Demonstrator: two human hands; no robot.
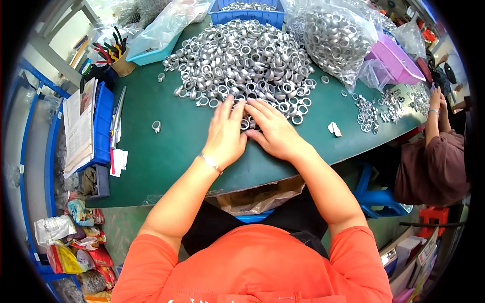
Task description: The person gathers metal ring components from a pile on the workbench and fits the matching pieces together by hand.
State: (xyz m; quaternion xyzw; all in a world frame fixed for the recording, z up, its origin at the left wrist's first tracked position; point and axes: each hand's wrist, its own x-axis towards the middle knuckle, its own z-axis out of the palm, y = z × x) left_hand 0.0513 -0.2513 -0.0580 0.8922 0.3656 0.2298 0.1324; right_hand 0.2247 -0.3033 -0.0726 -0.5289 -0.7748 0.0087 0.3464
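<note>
A large heap of silver metal ring clamps (242, 58) covers the far middle of the green table (182, 156). At its near edge lies my left hand (225, 134), palm down with fingers stretched forward against the rings. Opposite it, my right hand (275, 132) is angled inward, its fingers extended and its fingertips close to those of the left. A few rings show in the gap between the two hands, and the thumbs nearly meet below them. What lies under the palms is hidden. One single ring (156, 126) sits apart to the left.
Behind the heap stands a blue bin (246, 17) of rings, with a clear bag of rings (339, 43) and a pink bin (396, 60) at right. Pliers (112, 49) and a blue tray (104, 126) are at left. A co-worker (434, 151) sits at far right beside small metal parts.
</note>
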